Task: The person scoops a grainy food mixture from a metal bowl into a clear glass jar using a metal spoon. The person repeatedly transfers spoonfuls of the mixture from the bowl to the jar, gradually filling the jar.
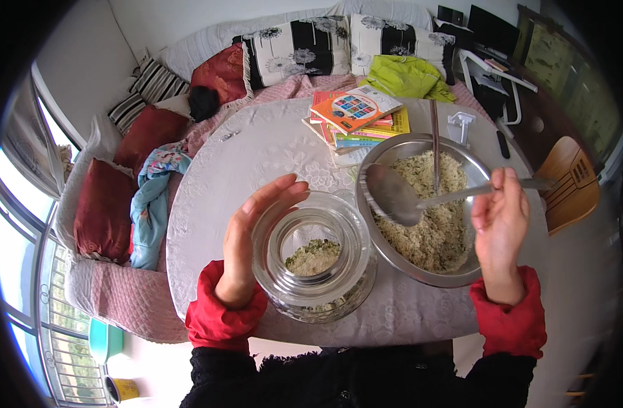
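Observation:
My right hand point(500, 224) grips the handle of a metal ladle point(395, 196), whose bowl is over the left part of a large steel basin point(418, 275). Inside the basin lies a pale crumbly mixture with green bits point(428, 239), and chopsticks point(435, 143) stand in it. Left of the basin is a wide glass jar point(316, 301) with an open round mouth and some of the same mixture inside. My left hand point(250, 229) is at the jar's left rim, fingers extended; whether it presses on the glass is hard to tell.
Books point(357, 115) are stacked behind the basin on the cloth-covered table point(214, 204). A white stand point(461, 127) and a dark, slim object point(502, 144) lie to the right. A wooden chair point(569, 183) is beside the table; a cushioned sofa point(122, 301) runs along its left and far sides.

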Action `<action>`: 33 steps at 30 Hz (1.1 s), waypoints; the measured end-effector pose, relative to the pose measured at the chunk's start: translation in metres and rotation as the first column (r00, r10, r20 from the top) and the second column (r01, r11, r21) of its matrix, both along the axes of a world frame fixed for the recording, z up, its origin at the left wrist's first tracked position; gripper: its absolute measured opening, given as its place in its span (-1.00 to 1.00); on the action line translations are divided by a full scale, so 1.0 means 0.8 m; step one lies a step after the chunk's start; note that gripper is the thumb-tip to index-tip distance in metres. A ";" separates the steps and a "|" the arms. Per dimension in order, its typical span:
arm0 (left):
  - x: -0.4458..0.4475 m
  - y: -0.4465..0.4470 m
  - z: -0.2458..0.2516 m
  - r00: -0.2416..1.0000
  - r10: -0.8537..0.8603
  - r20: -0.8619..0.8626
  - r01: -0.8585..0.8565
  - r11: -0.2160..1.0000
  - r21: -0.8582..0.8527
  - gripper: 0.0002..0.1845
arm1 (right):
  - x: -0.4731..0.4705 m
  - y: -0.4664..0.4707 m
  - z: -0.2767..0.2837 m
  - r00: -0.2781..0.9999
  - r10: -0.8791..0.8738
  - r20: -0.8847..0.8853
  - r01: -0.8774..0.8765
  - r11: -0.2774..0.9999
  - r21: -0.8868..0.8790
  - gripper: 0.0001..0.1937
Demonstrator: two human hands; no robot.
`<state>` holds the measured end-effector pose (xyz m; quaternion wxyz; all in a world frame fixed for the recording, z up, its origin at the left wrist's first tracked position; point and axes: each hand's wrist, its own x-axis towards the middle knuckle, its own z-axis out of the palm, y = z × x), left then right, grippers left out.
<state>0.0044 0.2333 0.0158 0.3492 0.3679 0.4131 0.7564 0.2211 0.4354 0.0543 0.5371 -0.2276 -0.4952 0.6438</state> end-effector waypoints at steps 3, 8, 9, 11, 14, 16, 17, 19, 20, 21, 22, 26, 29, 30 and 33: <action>-0.004 -0.006 0.015 0.988 -0.004 -0.154 -0.014 0.993 -0.120 -0.21 | 0.041 0.030 -0.019 0.992 -0.129 0.014 0.129 0.991 -0.029 -0.70; -0.011 -0.018 0.086 0.462 0.027 -0.886 -0.332 0.932 -0.145 -0.20 | 0.090 0.061 -0.058 0.936 -0.341 0.081 0.340 0.940 0.035 -0.66; -0.004 -0.019 0.100 0.282 -0.027 -0.959 -0.369 0.920 -0.134 -0.21 | 0.096 0.065 -0.065 0.948 -0.303 0.100 0.298 0.953 0.061 -0.66; 0.013 -0.011 0.122 -0.027 -0.134 -0.991 -0.369 0.922 -0.115 -0.30 | 0.102 0.070 -0.076 0.949 -0.279 0.145 0.270 0.960 0.080 -0.65; 0.052 0.011 0.128 -0.265 -0.292 -0.919 -0.479 0.867 -0.138 -0.25 | 0.108 0.068 -0.087 0.947 -0.192 0.258 0.143 0.970 0.199 -0.66; 0.073 0.026 0.124 -0.327 -0.370 -0.870 -0.528 0.834 -0.156 -0.37 | 0.107 0.066 -0.092 0.943 -0.213 0.256 0.162 0.965 0.205 -0.67; 0.079 0.032 0.121 -0.345 -0.416 -0.841 -0.551 0.815 -0.177 -0.42 | 0.108 0.066 -0.092 0.944 -0.190 0.271 0.126 0.964 0.234 -0.66; 0.088 0.041 0.117 -0.319 -0.462 -0.828 -0.589 0.780 -0.209 -0.62 | 0.109 0.065 -0.092 0.958 -0.130 0.255 0.064 0.965 0.253 -0.66; 0.092 0.041 0.116 -0.336 -0.450 -0.827 -0.593 0.783 -0.185 -0.65 | 0.106 0.065 -0.094 0.965 -0.129 0.227 0.076 0.970 0.230 -0.66; 0.095 0.041 0.115 -0.346 -0.459 -0.818 -0.609 0.773 -0.176 -0.68 | 0.106 0.066 -0.094 0.968 -0.124 0.217 0.071 0.968 0.239 -0.66; 0.099 0.040 0.114 -0.356 -0.450 -0.819 -0.605 0.779 -0.166 -0.70 | 0.105 0.066 -0.095 0.971 -0.120 0.207 0.066 0.967 0.248 -0.66; 0.110 0.037 0.113 -0.386 -0.463 -0.798 -0.611 0.777 -0.155 -0.75 | 0.106 0.070 -0.097 0.980 -0.097 0.175 0.057 0.973 0.224 -0.67; 0.114 0.034 0.115 -0.391 -0.462 -0.796 -0.590 0.790 -0.168 -0.78 | 0.110 0.070 -0.096 0.981 -0.060 0.184 0.018 0.975 0.221 -0.68; 0.115 0.033 0.116 -0.384 -0.461 -0.800 -0.582 0.793 -0.178 -0.78 | 0.112 0.070 -0.096 0.982 -0.048 0.183 0.007 0.976 0.219 -0.68; 0.116 0.027 0.118 -0.385 -0.443 -0.810 -0.559 0.810 -0.177 -0.79 | 0.114 0.068 -0.094 0.984 -0.029 0.176 -0.010 0.976 0.216 -0.68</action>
